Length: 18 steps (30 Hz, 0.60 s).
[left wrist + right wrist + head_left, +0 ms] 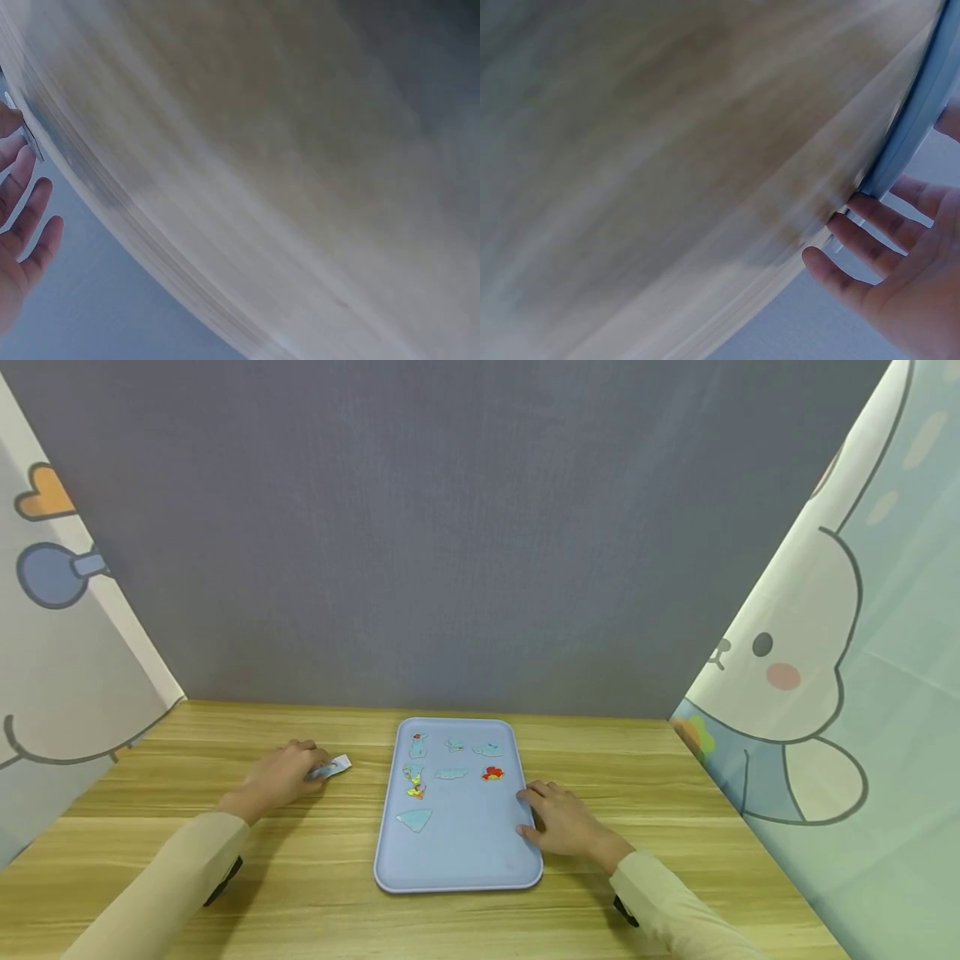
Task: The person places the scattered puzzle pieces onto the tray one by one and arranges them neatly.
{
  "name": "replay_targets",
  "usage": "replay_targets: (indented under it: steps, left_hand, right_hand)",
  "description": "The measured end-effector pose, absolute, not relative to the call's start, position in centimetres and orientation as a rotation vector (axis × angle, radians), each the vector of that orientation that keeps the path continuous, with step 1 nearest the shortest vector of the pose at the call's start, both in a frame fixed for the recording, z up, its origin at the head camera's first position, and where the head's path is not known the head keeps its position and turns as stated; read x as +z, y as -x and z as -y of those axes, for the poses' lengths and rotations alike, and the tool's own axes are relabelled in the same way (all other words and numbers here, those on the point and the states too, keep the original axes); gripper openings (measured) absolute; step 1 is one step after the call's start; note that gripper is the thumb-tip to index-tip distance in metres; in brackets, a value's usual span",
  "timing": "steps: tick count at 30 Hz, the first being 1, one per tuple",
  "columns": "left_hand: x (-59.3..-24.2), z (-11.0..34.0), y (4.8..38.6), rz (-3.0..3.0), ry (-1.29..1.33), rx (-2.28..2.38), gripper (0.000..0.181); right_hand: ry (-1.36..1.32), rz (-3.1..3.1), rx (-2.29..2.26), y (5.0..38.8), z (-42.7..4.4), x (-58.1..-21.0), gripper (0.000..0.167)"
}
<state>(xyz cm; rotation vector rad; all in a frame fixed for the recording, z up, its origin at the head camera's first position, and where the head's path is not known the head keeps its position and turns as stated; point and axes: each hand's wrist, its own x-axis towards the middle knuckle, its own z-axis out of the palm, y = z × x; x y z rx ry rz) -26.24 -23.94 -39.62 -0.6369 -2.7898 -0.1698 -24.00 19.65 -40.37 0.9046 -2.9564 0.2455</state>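
Over the left part of the table, my left hand (288, 772) pinches a small flat piece (333, 767), pale blue and white with a darker mark. The left wrist view shows the thin edge of this piece (31, 139) between thumb and forefinger, the other fingers spread. My right hand (562, 821) rests at the right rim of a pale blue tray (472, 860), its fingers loosely extended. In the right wrist view the fingertips of that hand (907, 255) touch the tray's side (900, 154). Several flat, irregular printed pieces lie on the tray, among them a red one (492, 773) and a pale blue triangular one (415, 819).
The tray lies on a wood-grain table (322, 877). A grey upright panel (435, 543) stands along the back. Cartoon-printed cloth hangs at the left (67, 660) and right (847, 693).
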Motion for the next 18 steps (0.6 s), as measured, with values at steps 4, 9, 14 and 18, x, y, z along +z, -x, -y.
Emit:
replay_targets:
  steps: [4, 9, 14, 18]
  left_hand:
    - [-39.7, 23.5, 26.1, 2.771, 0.668, -0.198, 0.027]
    - [-40.0, 23.1, 26.1, 2.745, 0.710, -0.226, 0.027]
    - [-39.8, 22.4, 26.0, 2.702, 0.755, -0.229, 0.027]
    - [-39.4, 21.7, 25.8, 2.685, 0.782, -0.195, 0.027]
  right_hand:
    - [-0.902, 2.958, 0.244, 24.1, -19.7, -40.5, 0.050]
    - [-0.909, 2.952, 0.252, 24.1, -19.7, -40.6, 0.050]
    - [-0.905, 2.953, 0.260, 24.1, -19.7, -40.5, 0.050]
    - [-0.899, 2.964, 0.260, 24.1, -19.6, -40.4, 0.050]
